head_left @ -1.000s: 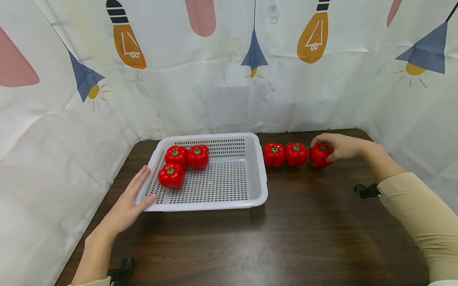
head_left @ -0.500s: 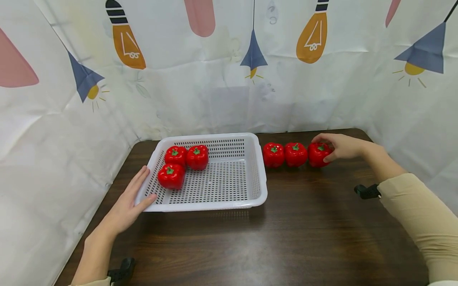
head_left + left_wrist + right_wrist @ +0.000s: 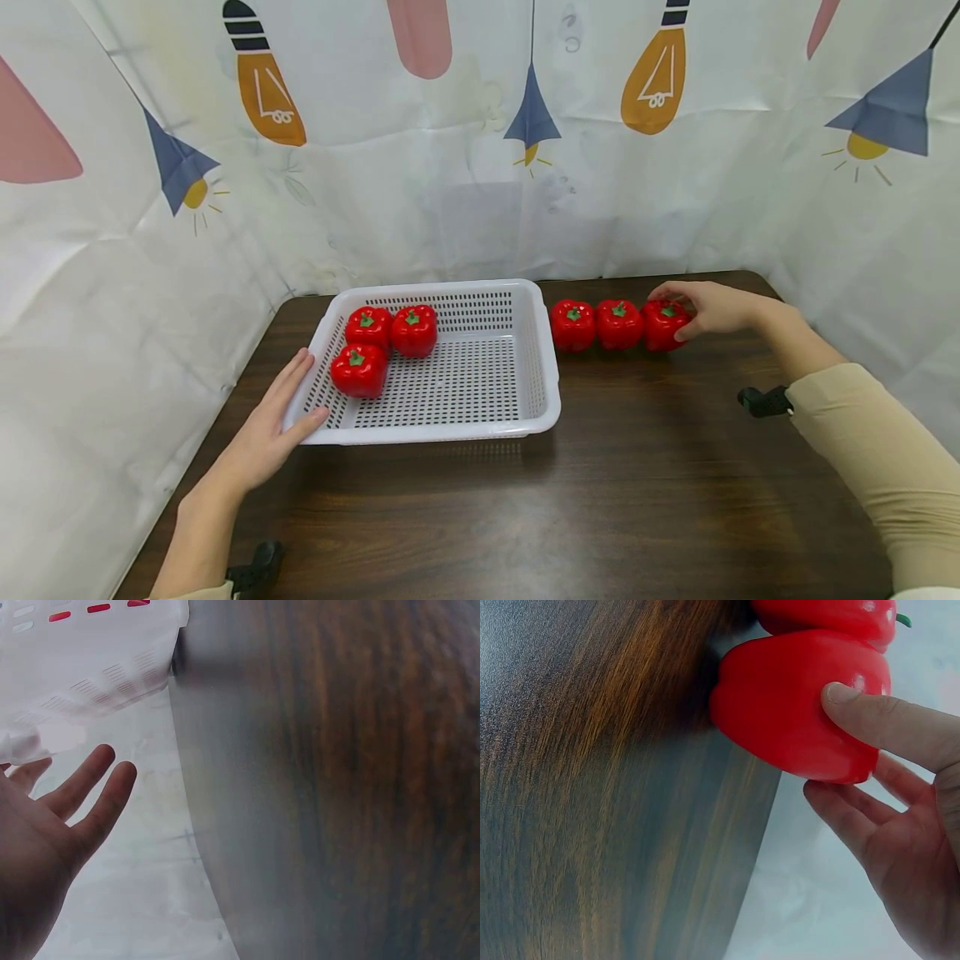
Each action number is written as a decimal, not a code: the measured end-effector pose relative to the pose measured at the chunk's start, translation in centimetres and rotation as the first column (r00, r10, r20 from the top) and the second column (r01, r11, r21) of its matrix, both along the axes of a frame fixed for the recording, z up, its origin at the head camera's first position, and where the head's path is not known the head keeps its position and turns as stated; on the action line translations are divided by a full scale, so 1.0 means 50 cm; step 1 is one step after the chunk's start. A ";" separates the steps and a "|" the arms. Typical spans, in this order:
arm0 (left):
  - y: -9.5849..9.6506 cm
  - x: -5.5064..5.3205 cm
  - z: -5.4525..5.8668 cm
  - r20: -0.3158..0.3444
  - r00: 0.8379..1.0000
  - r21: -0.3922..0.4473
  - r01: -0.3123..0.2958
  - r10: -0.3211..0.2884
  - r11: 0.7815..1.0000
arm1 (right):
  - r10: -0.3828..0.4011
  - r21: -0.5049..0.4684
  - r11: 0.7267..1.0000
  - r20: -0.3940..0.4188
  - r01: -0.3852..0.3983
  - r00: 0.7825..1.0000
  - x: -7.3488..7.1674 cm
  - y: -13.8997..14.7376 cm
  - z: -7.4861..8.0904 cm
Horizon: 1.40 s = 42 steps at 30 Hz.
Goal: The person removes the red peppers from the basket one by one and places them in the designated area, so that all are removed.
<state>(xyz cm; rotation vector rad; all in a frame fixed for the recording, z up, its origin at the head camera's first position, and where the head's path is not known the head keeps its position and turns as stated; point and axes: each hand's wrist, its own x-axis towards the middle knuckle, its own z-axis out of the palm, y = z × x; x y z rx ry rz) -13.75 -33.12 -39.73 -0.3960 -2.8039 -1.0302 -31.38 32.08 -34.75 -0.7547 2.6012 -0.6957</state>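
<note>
Below my left fingers [image 3: 283, 385] and my right fingers [image 3: 677, 288] I see a dark wood-grained table [image 3: 600, 475]. Beyond both, a white sheet [image 3: 405, 225] rises, printed with one orange bulb [image 3: 273, 96] past my left fingers, a second orange bulb [image 3: 654, 79] past my right, and a blue lamp [image 3: 532, 108] between.

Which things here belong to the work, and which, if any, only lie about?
Likely in the work:
white basket, touched by the left hand
red pepper in the right hand
two peppers beside it
three peppers in the basket

Probably only surroundings:
dark table
printed backdrop
</note>
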 end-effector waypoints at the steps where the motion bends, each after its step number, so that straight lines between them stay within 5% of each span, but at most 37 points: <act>1: 0.000 0.000 0.000 0.000 1.000 0.000 0.000 0.000 1.000 | 0.001 0.000 1.000 -0.001 -0.001 1.000 0.000 0.000 0.000; 16: -0.001 -0.002 -0.001 -0.007 1.000 -0.012 -0.001 0.001 1.000 | 0.000 -0.054 0.999 0.059 0.004 0.998 0.000 0.009 0.024; 29: -0.003 -0.001 0.000 0.003 1.000 -0.012 -0.003 0.003 1.000 | 0.043 -0.024 0.999 -0.013 -0.043 0.999 -0.027 -0.032 0.088; 42: -0.003 0.000 0.000 0.006 1.000 -0.006 -0.007 0.007 1.000 | 0.072 -0.021 0.997 -0.127 -0.076 0.989 -0.033 -0.141 0.138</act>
